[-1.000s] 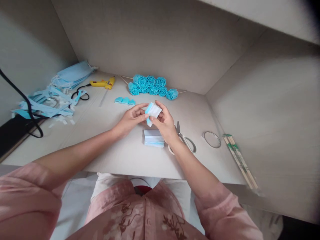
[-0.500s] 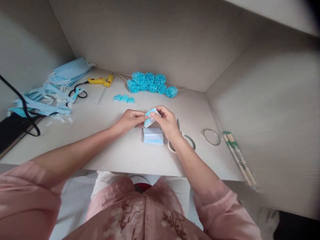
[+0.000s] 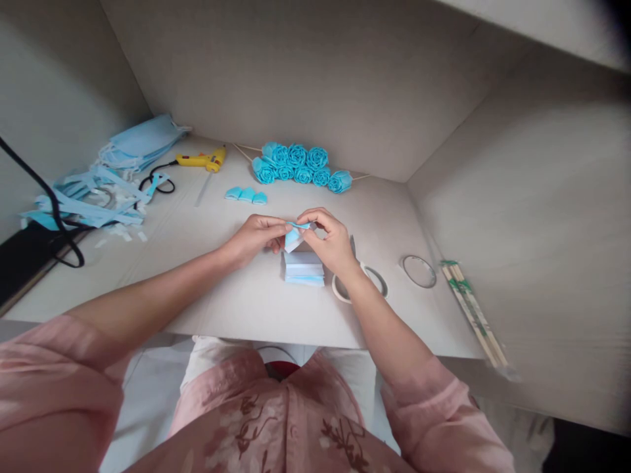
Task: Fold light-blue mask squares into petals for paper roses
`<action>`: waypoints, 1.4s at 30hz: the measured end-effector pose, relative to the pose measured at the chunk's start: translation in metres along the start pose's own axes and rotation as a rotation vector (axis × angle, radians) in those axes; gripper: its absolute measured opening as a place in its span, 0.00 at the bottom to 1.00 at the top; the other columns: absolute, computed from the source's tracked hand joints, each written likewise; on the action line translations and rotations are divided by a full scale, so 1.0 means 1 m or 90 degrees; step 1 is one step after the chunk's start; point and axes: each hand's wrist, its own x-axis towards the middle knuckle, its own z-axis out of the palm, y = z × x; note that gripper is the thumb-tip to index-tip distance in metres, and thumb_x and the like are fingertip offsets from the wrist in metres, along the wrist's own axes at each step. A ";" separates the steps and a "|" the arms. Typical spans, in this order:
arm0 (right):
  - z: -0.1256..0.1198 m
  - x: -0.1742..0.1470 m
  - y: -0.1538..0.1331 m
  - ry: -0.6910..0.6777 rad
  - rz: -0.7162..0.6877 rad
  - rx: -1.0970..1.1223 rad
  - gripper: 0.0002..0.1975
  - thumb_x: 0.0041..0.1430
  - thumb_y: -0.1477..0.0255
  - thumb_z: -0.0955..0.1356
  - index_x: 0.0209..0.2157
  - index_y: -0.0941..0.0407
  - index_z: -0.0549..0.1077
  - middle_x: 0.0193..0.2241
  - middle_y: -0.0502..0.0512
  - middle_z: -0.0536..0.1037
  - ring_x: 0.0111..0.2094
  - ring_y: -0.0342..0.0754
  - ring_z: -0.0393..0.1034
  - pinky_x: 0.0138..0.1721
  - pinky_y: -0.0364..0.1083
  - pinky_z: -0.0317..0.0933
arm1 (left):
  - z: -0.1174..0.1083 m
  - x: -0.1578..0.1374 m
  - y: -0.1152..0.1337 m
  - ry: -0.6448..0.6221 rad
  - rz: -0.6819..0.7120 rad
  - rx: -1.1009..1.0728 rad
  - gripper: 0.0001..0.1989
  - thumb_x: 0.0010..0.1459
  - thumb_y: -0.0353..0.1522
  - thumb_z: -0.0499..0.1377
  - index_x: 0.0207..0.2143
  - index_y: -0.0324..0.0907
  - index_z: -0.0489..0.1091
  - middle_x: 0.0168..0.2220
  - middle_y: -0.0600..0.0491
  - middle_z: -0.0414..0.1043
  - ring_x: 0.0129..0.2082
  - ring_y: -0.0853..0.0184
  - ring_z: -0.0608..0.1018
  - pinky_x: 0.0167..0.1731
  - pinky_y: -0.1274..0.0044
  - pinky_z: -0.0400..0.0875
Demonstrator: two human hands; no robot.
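Right of a yellow plastic glue gun (image 3: 201, 159), the left hand (image 3: 254, 238) pinches one end of a small blue-and-white fabric rectangle (image 3: 292, 239), held near a neat white-and-blue stack (image 3: 304, 268). Its upper edge is now bent over (flatter half a second ago), so folding seems under way. The right hand (image 3: 329, 240) grips the other end, thumb against fingers.

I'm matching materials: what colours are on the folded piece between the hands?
The folded piece is light blue and white, seen in the head view.
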 end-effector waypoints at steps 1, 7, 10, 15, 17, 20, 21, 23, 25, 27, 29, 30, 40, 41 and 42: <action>0.000 0.000 0.000 0.000 -0.009 -0.013 0.05 0.55 0.75 0.67 0.34 0.54 0.74 0.37 0.52 0.77 0.41 0.47 0.71 0.46 0.47 0.63 | 0.000 0.000 0.000 -0.002 0.001 -0.001 0.16 0.43 0.43 0.69 0.22 0.39 0.74 0.18 0.54 0.71 0.17 0.73 0.68 0.17 0.79 0.59; 0.000 0.000 0.002 -0.002 -0.048 -0.047 0.08 0.55 0.77 0.66 0.34 0.53 0.75 0.36 0.52 0.77 0.42 0.48 0.72 0.48 0.49 0.64 | 0.001 -0.001 0.002 -0.011 0.007 0.003 0.17 0.45 0.44 0.68 0.22 0.38 0.74 0.19 0.53 0.71 0.18 0.72 0.68 0.19 0.79 0.61; 0.000 0.000 0.002 -0.004 -0.058 -0.061 0.08 0.56 0.77 0.66 0.35 0.52 0.76 0.37 0.53 0.77 0.43 0.49 0.72 0.49 0.50 0.64 | 0.002 -0.002 0.003 -0.003 0.011 -0.005 0.18 0.46 0.45 0.68 0.22 0.38 0.74 0.18 0.53 0.70 0.18 0.72 0.68 0.19 0.79 0.61; -0.001 -0.001 -0.003 -0.031 -0.062 -0.040 0.09 0.61 0.71 0.65 0.39 0.52 0.77 0.40 0.55 0.78 0.46 0.49 0.72 0.52 0.51 0.63 | 0.001 -0.001 0.004 0.034 0.022 -0.016 0.16 0.45 0.43 0.69 0.23 0.38 0.74 0.18 0.54 0.69 0.18 0.72 0.68 0.20 0.79 0.62; -0.002 -0.002 -0.005 -0.051 -0.024 0.005 0.11 0.63 0.67 0.64 0.43 0.52 0.76 0.44 0.55 0.78 0.48 0.49 0.71 0.53 0.51 0.63 | 0.000 0.000 0.003 0.049 0.030 -0.019 0.16 0.44 0.43 0.69 0.22 0.39 0.74 0.18 0.55 0.69 0.18 0.72 0.69 0.20 0.79 0.63; -0.001 -0.002 -0.004 -0.044 0.074 0.124 0.17 0.65 0.60 0.62 0.50 0.50 0.72 0.47 0.54 0.77 0.49 0.49 0.71 0.50 0.50 0.66 | -0.001 0.002 0.002 0.075 0.041 -0.011 0.16 0.45 0.43 0.68 0.22 0.39 0.73 0.19 0.55 0.69 0.18 0.72 0.68 0.20 0.78 0.63; -0.001 -0.002 -0.003 -0.034 0.105 0.161 0.19 0.64 0.58 0.63 0.52 0.50 0.71 0.46 0.54 0.77 0.48 0.49 0.72 0.49 0.50 0.67 | -0.002 0.002 0.002 0.082 0.047 -0.004 0.16 0.45 0.43 0.67 0.23 0.39 0.73 0.19 0.54 0.69 0.18 0.72 0.68 0.20 0.78 0.63; 0.001 -0.001 0.002 -0.019 0.155 0.204 0.23 0.62 0.55 0.64 0.54 0.50 0.70 0.42 0.54 0.78 0.44 0.49 0.73 0.46 0.50 0.68 | -0.003 0.002 0.001 0.089 0.059 0.019 0.16 0.46 0.43 0.67 0.24 0.38 0.74 0.20 0.55 0.69 0.18 0.72 0.68 0.21 0.78 0.63; 0.003 0.000 0.006 -0.021 0.190 0.214 0.25 0.58 0.54 0.68 0.53 0.51 0.70 0.38 0.53 0.77 0.40 0.49 0.73 0.43 0.50 0.69 | -0.003 0.003 0.000 0.091 0.073 0.045 0.16 0.47 0.43 0.66 0.23 0.38 0.73 0.19 0.55 0.69 0.18 0.72 0.68 0.21 0.78 0.62; 0.006 0.001 0.008 -0.030 0.206 0.224 0.27 0.55 0.54 0.70 0.53 0.50 0.70 0.35 0.52 0.77 0.38 0.48 0.73 0.43 0.50 0.69 | -0.004 0.003 -0.001 0.092 0.085 0.067 0.17 0.47 0.44 0.66 0.22 0.38 0.73 0.19 0.55 0.68 0.18 0.73 0.68 0.21 0.78 0.61; 0.008 0.000 0.009 -0.036 0.211 0.244 0.27 0.53 0.56 0.71 0.53 0.51 0.69 0.34 0.51 0.76 0.36 0.48 0.72 0.44 0.50 0.69 | -0.004 0.002 -0.001 0.086 0.092 0.082 0.18 0.47 0.44 0.65 0.21 0.38 0.72 0.18 0.56 0.67 0.18 0.73 0.67 0.20 0.79 0.60; 0.009 0.000 0.009 -0.036 0.212 0.254 0.27 0.53 0.57 0.72 0.53 0.51 0.69 0.33 0.51 0.76 0.36 0.48 0.72 0.44 0.50 0.69 | -0.004 0.002 -0.001 0.083 0.094 0.085 0.18 0.47 0.45 0.65 0.21 0.38 0.72 0.18 0.56 0.67 0.18 0.73 0.67 0.20 0.79 0.60; 0.010 -0.001 0.011 -0.006 0.208 0.250 0.24 0.54 0.60 0.72 0.51 0.53 0.71 0.32 0.51 0.75 0.34 0.46 0.70 0.43 0.49 0.68 | -0.004 0.003 -0.002 0.084 0.087 0.044 0.19 0.43 0.43 0.69 0.32 0.37 0.76 0.21 0.57 0.70 0.19 0.74 0.67 0.22 0.80 0.62; 0.011 -0.001 0.011 -0.004 0.205 0.243 0.24 0.54 0.60 0.71 0.51 0.52 0.71 0.31 0.51 0.75 0.33 0.46 0.70 0.43 0.49 0.68 | -0.004 0.003 -0.002 0.084 0.085 0.043 0.19 0.42 0.43 0.69 0.32 0.37 0.76 0.21 0.57 0.70 0.19 0.74 0.67 0.22 0.80 0.62; 0.011 -0.001 0.012 -0.003 0.203 0.238 0.23 0.54 0.60 0.71 0.51 0.52 0.72 0.31 0.50 0.75 0.33 0.46 0.70 0.42 0.49 0.68 | -0.004 0.004 -0.002 0.084 0.084 0.042 0.19 0.42 0.42 0.69 0.32 0.37 0.76 0.21 0.57 0.70 0.19 0.74 0.67 0.22 0.80 0.62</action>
